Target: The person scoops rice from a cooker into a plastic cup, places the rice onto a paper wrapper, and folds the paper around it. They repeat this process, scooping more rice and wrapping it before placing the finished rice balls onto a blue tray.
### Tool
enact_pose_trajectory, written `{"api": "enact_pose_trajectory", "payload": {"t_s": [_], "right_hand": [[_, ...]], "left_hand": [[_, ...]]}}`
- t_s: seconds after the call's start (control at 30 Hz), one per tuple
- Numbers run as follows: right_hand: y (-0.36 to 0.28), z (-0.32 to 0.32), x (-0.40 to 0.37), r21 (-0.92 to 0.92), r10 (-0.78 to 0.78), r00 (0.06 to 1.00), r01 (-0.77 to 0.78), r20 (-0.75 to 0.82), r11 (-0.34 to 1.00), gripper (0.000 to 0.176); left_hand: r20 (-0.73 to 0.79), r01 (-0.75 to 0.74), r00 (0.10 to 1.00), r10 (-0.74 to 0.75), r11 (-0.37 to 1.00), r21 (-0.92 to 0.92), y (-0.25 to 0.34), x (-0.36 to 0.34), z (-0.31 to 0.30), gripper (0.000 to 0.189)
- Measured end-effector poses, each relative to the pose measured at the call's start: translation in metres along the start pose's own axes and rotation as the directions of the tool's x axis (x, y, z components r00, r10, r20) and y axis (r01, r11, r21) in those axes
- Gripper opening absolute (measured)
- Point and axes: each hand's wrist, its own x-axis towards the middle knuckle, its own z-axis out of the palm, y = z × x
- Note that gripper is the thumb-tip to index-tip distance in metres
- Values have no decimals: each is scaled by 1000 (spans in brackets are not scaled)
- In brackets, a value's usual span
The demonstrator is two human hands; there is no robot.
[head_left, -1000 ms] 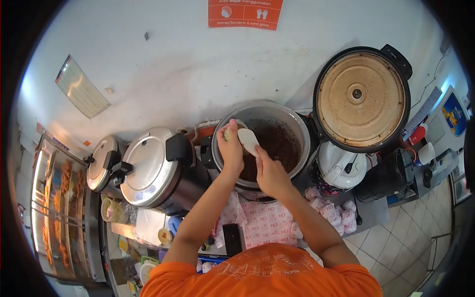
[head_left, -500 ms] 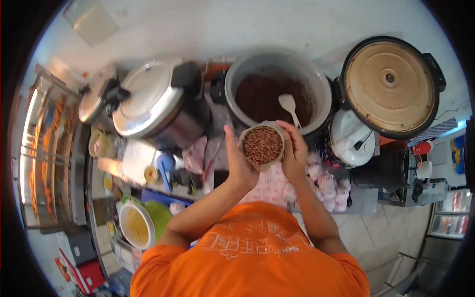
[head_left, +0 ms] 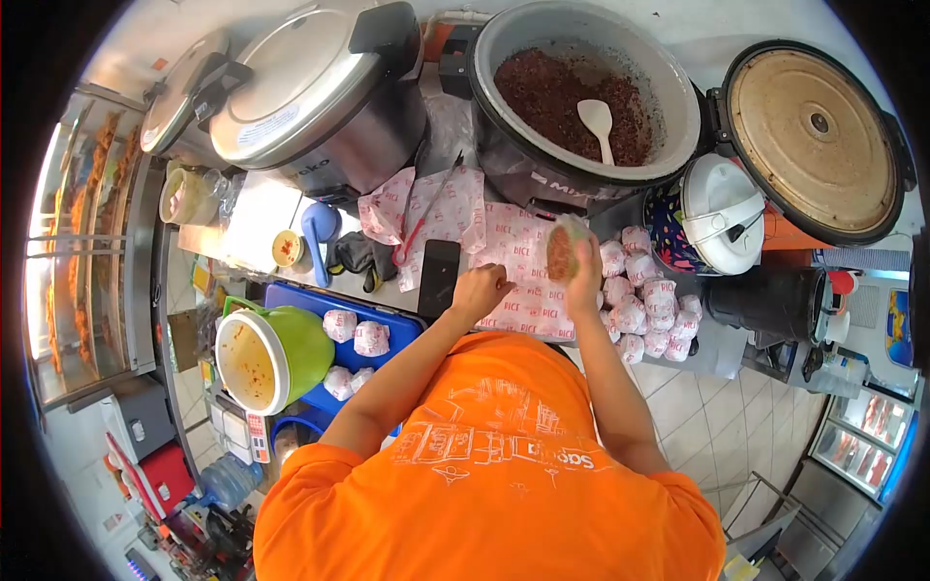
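My right hand [head_left: 582, 283] is wrapped around a small bowl of reddish-brown rice [head_left: 561, 254], tipped on its side above the printed "RICE" paper [head_left: 528, 290]. The bowl looks blurred and its rim is partly hidden. My left hand [head_left: 481, 293] is curled closed over the paper's left part; whether anything is between its fingers is hidden. A black phone [head_left: 440, 276] lies just left of that hand. Beyond the paper stands an open rice cooker [head_left: 678, 107] with dark rice [head_left: 542, 92] and a white rice paddle [head_left: 597, 121] inside.
Paper-wrapped balls [head_left: 644, 308] are heaped right of the paper. Red-handled tongs [head_left: 415, 232] and a blue scoop [head_left: 319, 237] lie to the left. A green tub [head_left: 308, 344] and several wrapped balls sit on a blue lid [head_left: 387, 382]. A closed cooker [head_left: 291, 87] stands behind.
My hands have parted and come down over the paper. The bowl has gone from upright between both hands to tilted in my right hand. The view has shifted lower.
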Motion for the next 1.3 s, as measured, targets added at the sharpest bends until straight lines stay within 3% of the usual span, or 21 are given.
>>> {"api": "enact_pose_trajectory", "payload": {"t_s": [0.03, 0.07, 0.1, 0.13, 0.17, 0.23, 0.37, 0.43, 0.6, 0.67, 0.7, 0.83, 0.9, 0.97, 1.0, 1.1, 1.13, 1.2, 1.23, 1.27, 1.3], "right_hand": [[3, 3, -1, -2, 5, 1000, -5, -1, 1000, 57], [7, 10, -1, -343, -171, 982, 188, 81, 920, 58], [11, 15, -1, -618, -303, 928, 371, 217, 693, 60], [26, 14, -3, -735, -288, 900, 433, 326, 521, 60], [41, 13, -9, -735, -289, 900, 434, 326, 521, 60], [66, 8, -21, -894, -36, 896, 445, 443, 52, 57], [54, 7, -16, -879, 119, 871, 474, 478, 60, 67], [56, 5, -14, -873, 173, 856, 483, 487, 68, 71], [54, 11, -1, -863, 303, 814, 502, 495, 59, 76], [48, 13, 2, -882, 376, 808, 467, 454, 60, 78], [43, 13, -1, -880, 364, 811, 471, 458, 59, 78], [13, 29, -4, -905, 270, 864, 411, 424, 108, 74], [3, 52, -13, -857, 134, 861, 449, 491, 253, 79], [-3, 89, -8, -797, 136, 813, 497, 566, 343, 80], [2, 106, -3, -773, 110, 792, 539, 601, 334, 81], [30, 145, 18, -734, 98, 756, 584, 648, 347, 78], [38, 148, 19, -745, 94, 768, 571, 633, 345, 78], [46, 154, 22, -630, -168, 716, 683, 678, 371, 61], [45, 148, 23, -630, -166, 717, 682, 678, 371, 61], [42, 134, 23, -583, -192, 724, 659, 663, 475, 47], [35, 117, 24, -524, -215, 732, 631, 647, 572, 34]], "left_hand": [[88, 20, 996, -17, 999, -41, -5, -6, 6, 19], [104, -15, 994, 20, 999, -53, -10, -10, 12, 15], [102, -16, 995, 21, 999, -51, -13, -11, 13, 15], [86, 13, 996, -11, 1000, -19, -18, -13, 14, 14], [70, 41, 997, -42, 999, 12, -23, -14, 15, 14], [41, 74, 997, -73, 997, -28, -33, -13, 7, 16], [34, 144, 989, -143, 989, -27, -29, 0, -8, 25], [-7, 67, 998, -67, 997, -32, -32, 8, -4, 33], [100, 183, 977, -188, 981, 57, -29, 15, 8, 46], [54, 115, 992, -115, 993, -5, -39, 12, 13, 47], [20, 52, 999, -51, 996, -75, -41, 7, 15, 48], [-183, 116, 970, -162, 965, -237, -26, -17, -16, 33], [-191, 232, 940, -282, 941, -248, -22, -33, -22, 26], [-200, 420, 874, -442, 896, -145, -27, -43, -21, 28], [-254, 395, 877, -408, 913, -102, -37, -47, -10, 23], [-188, 306, 928, -322, 946, -110, -33, -47, -5, 21], [-155, 344, 922, -356, 934, -97, -20, -42, -11, 19], [-138, 291, 944, -300, 953, -79, -19, -35, -8, 16], [-133, 250, 957, -257, 966, -67, -20, -33, -7, 15], [-133, 257, 955, -264, 964, -70, -21, -31, -5, 15], [-169, 149, 973, -157, 987, -59, -21, -24, -4, 14]]}}
